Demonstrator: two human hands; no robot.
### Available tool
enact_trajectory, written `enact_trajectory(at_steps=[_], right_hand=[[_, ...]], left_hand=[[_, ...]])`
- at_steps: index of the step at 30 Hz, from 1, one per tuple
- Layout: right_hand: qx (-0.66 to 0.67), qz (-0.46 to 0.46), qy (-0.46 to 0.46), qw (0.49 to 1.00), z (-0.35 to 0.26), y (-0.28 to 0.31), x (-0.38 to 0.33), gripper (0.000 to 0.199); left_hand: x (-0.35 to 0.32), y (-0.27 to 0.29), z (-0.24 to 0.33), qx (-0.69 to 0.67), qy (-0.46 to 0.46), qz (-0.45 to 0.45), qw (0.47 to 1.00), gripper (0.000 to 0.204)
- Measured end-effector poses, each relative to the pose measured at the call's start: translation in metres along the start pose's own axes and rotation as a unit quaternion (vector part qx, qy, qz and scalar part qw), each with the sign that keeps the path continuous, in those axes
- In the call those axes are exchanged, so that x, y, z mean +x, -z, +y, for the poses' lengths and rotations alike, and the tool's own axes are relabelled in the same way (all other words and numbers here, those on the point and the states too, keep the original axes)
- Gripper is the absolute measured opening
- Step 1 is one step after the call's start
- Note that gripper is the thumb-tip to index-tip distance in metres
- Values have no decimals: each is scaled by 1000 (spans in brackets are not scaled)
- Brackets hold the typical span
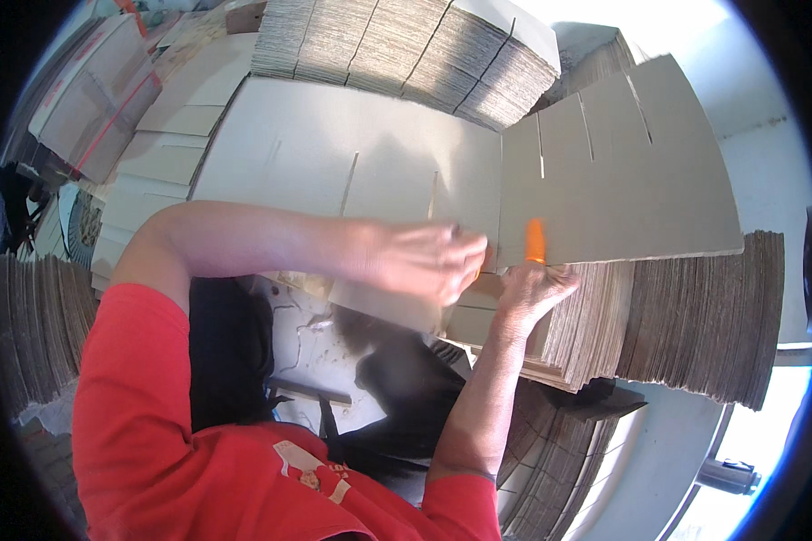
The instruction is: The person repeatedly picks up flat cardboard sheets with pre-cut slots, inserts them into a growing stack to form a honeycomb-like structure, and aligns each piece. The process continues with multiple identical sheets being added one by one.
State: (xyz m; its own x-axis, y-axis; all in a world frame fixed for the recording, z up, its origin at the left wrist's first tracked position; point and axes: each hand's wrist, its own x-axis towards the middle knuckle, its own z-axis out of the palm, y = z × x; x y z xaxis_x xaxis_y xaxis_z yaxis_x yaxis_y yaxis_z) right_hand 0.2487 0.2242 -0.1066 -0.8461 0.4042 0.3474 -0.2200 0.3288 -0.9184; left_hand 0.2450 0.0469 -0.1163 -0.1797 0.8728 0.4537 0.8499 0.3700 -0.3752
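My left hand (424, 260) is smeared by motion in front of me, its fingers curled toward the inner edge of a slotted grey cardboard sheet (641, 171). Whether it grips anything cannot be made out. At the lower edge of that sheet, my right hand (534, 293) has an orange-covered finger (535, 242) lying over the top face and other fingers at the edge, seemingly pinching it. Beyond my left forearm lies another pale slotted cardboard sheet (370, 126), partly hidden by the arm. The right sheet rests over stacked cardboard (595, 311).
A tall stack of slotted cardboard (406, 50) stands at the far side. More stacks stand at the right (704, 316) and at the left (36, 316). Overlapping loose sheets (167, 153) lie at the left, beside a wrapped box (99, 95).
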Motion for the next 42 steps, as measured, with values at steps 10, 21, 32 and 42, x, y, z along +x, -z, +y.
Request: enact_trajectory(at_steps=[10, 21, 32, 42], right_hand=[[-42, -37, 32, 998, 11, -5, 0, 31], [-7, -45, 42, 998, 15, -5, -1, 37], [47, -42, -16, 998, 2, -3, -7, 28], [86, -48, -36, 994, -7, -2, -11, 26]], left_hand=[[6, -40, -269, -67, 460, 66, 883, 51], [17, -30, -277, -64, 401, 37, 913, 23], [28, -15, -228, 260, 99, 75, 958, 14], [10, -23, -161, 195, 155, -54, 967, 30]])
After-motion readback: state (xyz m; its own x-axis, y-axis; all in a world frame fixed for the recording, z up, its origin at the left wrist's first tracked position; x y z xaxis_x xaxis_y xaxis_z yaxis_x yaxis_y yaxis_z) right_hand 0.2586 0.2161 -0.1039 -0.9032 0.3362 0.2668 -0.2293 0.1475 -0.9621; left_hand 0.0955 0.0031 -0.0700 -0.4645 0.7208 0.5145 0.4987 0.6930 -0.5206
